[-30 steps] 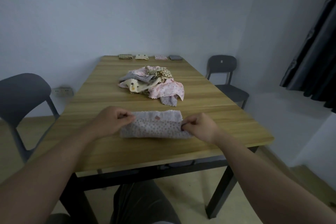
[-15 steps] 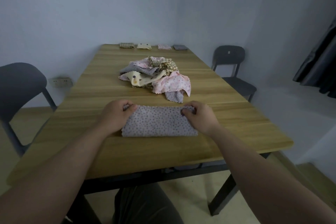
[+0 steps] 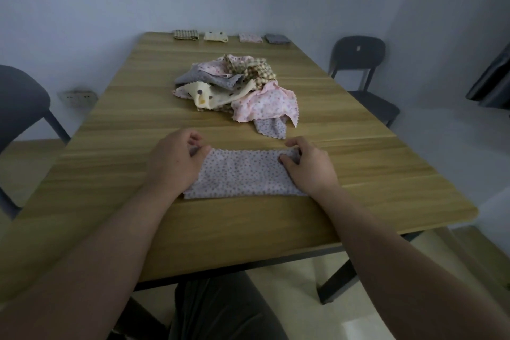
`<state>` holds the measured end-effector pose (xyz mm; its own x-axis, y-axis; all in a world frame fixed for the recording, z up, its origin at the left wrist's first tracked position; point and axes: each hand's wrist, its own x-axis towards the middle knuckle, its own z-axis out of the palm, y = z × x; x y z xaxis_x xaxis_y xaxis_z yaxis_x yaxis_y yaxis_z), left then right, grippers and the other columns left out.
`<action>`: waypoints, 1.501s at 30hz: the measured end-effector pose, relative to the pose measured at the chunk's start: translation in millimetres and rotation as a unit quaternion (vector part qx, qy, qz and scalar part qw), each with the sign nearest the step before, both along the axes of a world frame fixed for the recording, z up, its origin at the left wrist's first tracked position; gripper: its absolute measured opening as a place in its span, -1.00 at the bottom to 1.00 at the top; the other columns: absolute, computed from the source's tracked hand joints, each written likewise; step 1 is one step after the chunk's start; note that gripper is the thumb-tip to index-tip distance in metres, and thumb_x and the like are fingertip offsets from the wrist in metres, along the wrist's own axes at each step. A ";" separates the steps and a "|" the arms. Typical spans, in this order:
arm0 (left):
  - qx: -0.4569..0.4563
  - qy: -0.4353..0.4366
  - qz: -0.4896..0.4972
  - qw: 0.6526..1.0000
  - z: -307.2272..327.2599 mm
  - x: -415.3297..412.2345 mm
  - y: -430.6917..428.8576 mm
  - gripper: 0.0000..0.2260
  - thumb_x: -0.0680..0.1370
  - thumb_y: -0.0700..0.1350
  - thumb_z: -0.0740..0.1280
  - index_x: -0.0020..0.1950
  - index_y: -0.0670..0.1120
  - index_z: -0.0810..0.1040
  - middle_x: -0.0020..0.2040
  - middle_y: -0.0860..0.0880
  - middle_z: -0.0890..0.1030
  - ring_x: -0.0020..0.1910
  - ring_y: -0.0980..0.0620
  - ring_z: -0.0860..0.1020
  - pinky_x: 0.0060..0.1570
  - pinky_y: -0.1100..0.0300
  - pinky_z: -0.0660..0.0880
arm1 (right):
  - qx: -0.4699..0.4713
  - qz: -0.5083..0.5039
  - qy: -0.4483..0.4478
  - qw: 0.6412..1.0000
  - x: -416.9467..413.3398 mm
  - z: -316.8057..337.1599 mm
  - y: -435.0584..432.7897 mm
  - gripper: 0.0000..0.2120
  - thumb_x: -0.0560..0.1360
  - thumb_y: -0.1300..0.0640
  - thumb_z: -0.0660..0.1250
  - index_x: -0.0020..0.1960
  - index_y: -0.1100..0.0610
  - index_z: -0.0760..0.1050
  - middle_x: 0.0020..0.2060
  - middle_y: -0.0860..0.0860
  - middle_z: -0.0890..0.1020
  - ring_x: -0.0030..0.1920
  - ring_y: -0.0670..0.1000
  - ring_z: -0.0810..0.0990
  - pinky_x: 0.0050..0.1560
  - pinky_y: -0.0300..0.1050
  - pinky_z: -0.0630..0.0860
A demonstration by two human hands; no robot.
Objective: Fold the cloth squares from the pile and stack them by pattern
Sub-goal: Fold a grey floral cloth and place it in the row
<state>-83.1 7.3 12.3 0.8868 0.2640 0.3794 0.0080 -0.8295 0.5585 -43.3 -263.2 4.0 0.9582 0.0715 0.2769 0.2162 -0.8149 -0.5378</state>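
The dotted cloth [image 3: 242, 174] lies flat on the table [image 3: 110, 174], just on the near side of the pile [image 3: 237, 88], folded into a long strip. The left hand [image 3: 174, 163] pinches its far left corner, fingers curled in; the right hand [image 3: 309, 165] pinches the far right corner likewise. I'd say the fold wants squaring now: match the far edges, press the crease flat, then bring one end over the other. Beyond the pile, four small stacks [image 3: 231, 37] sit in a row. They are too small to count layers. Both hands cover the cloth's ends, so I can't tell whether the corners line up.
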 end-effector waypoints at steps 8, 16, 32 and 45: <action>0.119 -0.067 -0.096 0.986 14.5 -11.5 -22.3 -0.80 0.60 -0.10 0.34 0.20 -0.07 0.62 0.20 0.00 0.58 0.17 -0.04 0.55 0.15 0.02 0.46 | -0.063 -0.048 -0.007 0.997 -9.1 20.2 9.2 -0.54 0.59 -0.03 0.31 0.45 0.04 0.37 0.28 0.11 0.44 0.27 0.13 0.42 0.26 0.06 0.44; 0.148 0.141 -0.167 0.964 -17.6 -12.2 -60.1 -0.54 0.72 0.08 0.01 0.57 -0.08 0.28 0.54 -0.03 0.33 0.52 -0.06 0.26 0.49 0.00 0.22 | -0.137 0.091 -0.047 0.985 -36.0 -5.1 38.4 -0.67 0.66 0.05 0.18 0.27 0.20 0.57 0.26 0.13 0.58 0.33 0.20 0.47 0.40 0.06 0.36; 0.208 0.260 -0.145 0.932 -13.0 -17.2 -28.1 -0.39 0.65 0.33 -0.18 0.66 0.13 -0.12 0.66 0.12 -0.13 0.63 0.05 -0.17 0.56 -0.18 -0.20 | -0.234 0.101 0.155 0.954 -30.3 -2.9 7.5 -0.35 0.64 -0.34 -0.21 0.66 -0.11 -0.15 0.65 -0.06 -0.12 0.63 0.05 -0.21 0.61 0.08 -0.17; 0.147 0.098 -0.048 0.983 -3.3 7.8 17.0 -0.76 0.63 0.08 0.24 0.00 -0.01 0.63 0.00 0.04 0.62 0.01 -0.06 0.56 -0.14 0.10 0.41 | -0.129 0.014 0.059 0.990 3.2 5.1 -13.4 -0.67 0.64 -0.13 0.13 0.26 -0.06 0.55 0.24 -0.05 0.59 0.28 0.09 0.52 0.25 0.03 0.42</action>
<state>-75.3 24.3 9.0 0.9662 0.0794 0.2453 0.0049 -0.9569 0.2904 -40.1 -276.6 9.1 0.9797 0.1513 0.1317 0.1877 -0.9233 -0.3352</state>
